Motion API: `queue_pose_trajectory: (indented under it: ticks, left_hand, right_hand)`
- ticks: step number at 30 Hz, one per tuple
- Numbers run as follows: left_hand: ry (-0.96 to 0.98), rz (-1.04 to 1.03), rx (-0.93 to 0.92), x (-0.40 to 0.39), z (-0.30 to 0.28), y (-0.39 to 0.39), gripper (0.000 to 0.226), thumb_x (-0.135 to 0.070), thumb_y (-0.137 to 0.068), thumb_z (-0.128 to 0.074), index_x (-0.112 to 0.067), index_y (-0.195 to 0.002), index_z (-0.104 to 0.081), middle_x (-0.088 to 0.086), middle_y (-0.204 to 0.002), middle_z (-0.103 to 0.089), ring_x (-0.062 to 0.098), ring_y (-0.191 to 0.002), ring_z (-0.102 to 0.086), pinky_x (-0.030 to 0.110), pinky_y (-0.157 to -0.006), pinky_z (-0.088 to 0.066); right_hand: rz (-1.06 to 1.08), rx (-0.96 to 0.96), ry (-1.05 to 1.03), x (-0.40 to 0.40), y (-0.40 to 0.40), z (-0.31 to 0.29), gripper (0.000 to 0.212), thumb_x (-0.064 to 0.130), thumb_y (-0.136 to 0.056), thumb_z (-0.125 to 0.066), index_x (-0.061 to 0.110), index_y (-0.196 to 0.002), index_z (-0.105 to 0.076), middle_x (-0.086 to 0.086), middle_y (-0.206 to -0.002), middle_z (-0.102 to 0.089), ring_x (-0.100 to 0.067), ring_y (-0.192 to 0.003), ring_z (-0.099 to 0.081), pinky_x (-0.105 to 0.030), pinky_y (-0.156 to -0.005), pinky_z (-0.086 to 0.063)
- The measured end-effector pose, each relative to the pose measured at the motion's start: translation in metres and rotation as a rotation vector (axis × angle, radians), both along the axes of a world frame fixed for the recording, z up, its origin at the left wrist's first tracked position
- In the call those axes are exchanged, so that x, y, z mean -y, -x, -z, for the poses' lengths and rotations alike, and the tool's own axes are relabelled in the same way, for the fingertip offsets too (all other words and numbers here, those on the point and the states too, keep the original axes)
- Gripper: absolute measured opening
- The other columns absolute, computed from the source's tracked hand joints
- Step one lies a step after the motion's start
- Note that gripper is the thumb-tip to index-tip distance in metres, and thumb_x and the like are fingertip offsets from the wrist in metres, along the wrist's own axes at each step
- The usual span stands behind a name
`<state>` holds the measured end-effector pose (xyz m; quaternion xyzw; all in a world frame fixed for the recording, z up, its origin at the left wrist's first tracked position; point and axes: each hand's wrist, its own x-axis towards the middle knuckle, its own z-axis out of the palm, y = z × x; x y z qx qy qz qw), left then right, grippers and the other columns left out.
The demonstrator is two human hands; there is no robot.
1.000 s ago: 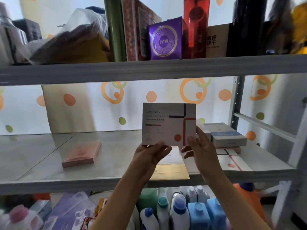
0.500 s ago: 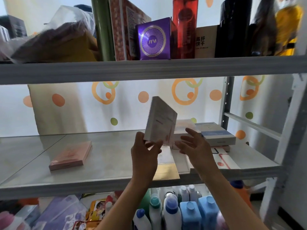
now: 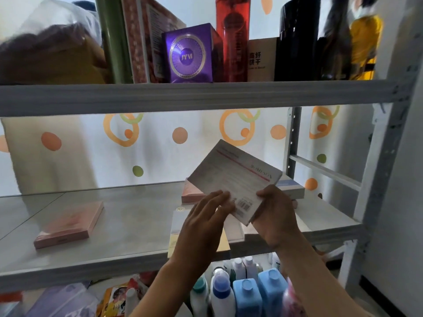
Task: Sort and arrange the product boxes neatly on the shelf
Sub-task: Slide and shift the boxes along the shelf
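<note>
A white product box (image 3: 237, 181) is held tilted above the middle shelf (image 3: 128, 227), its printed back and barcode facing the camera. The right hand (image 3: 275, 216) has a closed grip on the box's lower right corner, thumb on the face. The left hand (image 3: 201, 227) has an open grip, its straight fingers lying flat against the box's lower left edge.

Behind the held box, a pink flat box (image 3: 191, 195) and a white box with a blue band (image 3: 290, 189) sit on the shelf, partly hidden by it. Under the hands lies a clear-lidded box with a gold strip (image 3: 180, 229). Well apart to the left lies another pink box (image 3: 68, 225).

The upper shelf (image 3: 206, 94) carries a purple box (image 3: 188, 56), a red bottle (image 3: 232, 37) and a brown biscuit box (image 3: 261, 60). Below stand blue detergent bottles (image 3: 247, 296).
</note>
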<state>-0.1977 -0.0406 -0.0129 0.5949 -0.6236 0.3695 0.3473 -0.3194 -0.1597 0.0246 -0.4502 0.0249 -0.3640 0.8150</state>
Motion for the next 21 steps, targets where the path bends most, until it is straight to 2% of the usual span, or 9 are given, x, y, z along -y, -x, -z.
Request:
queue_pose_trajectory:
  ticks: [2,7,10,15,19,21]
  left_hand:
    - [-0.016,-0.004,0.01,-0.004,-0.001,0.002,0.054,-0.003,-0.067,-0.083,-0.016,-0.115,-0.063,0.012,-0.125,-0.065,0.03,-0.113,-0.064,0.044,-0.087,-0.058]
    - [-0.047,-0.022,0.015,-0.009,-0.004,0.008,0.053,-0.001,-0.06,-0.088,-0.012,-0.109,-0.071,0.015,-0.121,-0.067,0.033,-0.108,-0.066,0.048,-0.079,-0.06]
    - [-0.063,-0.006,-0.028,-0.009,-0.003,0.008,0.046,-0.003,-0.062,-0.087,-0.013,-0.104,-0.071,0.014,-0.121,-0.067,0.032,-0.107,-0.066,0.047,-0.078,-0.06]
    - [-0.074,-0.012,-0.045,-0.007,-0.001,0.01,0.041,-0.004,-0.062,-0.087,-0.014,-0.098,-0.074,0.013,-0.12,-0.067,0.031,-0.106,-0.067,0.044,-0.083,-0.059]
    - [-0.087,-0.01,-0.074,-0.003,0.004,0.014,0.04,-0.006,-0.065,-0.086,-0.016,-0.102,-0.073,0.011,-0.123,-0.066,0.029,-0.11,-0.065,0.04,-0.09,-0.056]
    - [-0.074,0.023,-0.102,-0.001,0.006,0.015,0.039,-0.005,-0.07,-0.083,-0.015,-0.106,-0.072,0.01,-0.124,-0.065,0.027,-0.113,-0.063,0.041,-0.091,-0.056]
  right_hand:
    - [-0.011,0.029,0.007,0.004,0.002,0.001,0.052,0.014,-0.072,-0.051,0.017,-0.123,-0.056,-0.016,-0.117,-0.06,-0.037,-0.108,-0.057,-0.053,-0.092,-0.051]
    - [0.003,0.045,-0.031,0.006,0.002,0.0,0.047,0.009,-0.073,-0.043,0.016,-0.117,-0.058,-0.014,-0.106,-0.063,-0.034,-0.101,-0.059,-0.048,-0.083,-0.053]
    - [0.013,0.032,-0.043,0.007,0.002,0.002,0.047,0.008,-0.072,-0.044,0.016,-0.116,-0.058,-0.014,-0.103,-0.064,-0.034,-0.099,-0.058,-0.049,-0.086,-0.05]
    - [0.031,0.016,-0.047,0.009,0.003,0.004,0.049,0.009,-0.071,-0.044,0.015,-0.117,-0.058,-0.014,-0.106,-0.062,-0.036,-0.102,-0.056,-0.051,-0.091,-0.048]
    - [0.043,0.003,-0.047,0.011,0.007,0.005,0.048,0.011,-0.071,-0.046,0.017,-0.118,-0.058,-0.013,-0.102,-0.065,-0.033,-0.098,-0.059,-0.047,-0.083,-0.052]
    - [0.043,-0.006,-0.032,0.01,0.009,0.006,0.045,0.012,-0.074,-0.047,0.018,-0.117,-0.059,-0.013,-0.102,-0.066,-0.032,-0.099,-0.059,-0.048,-0.086,-0.051]
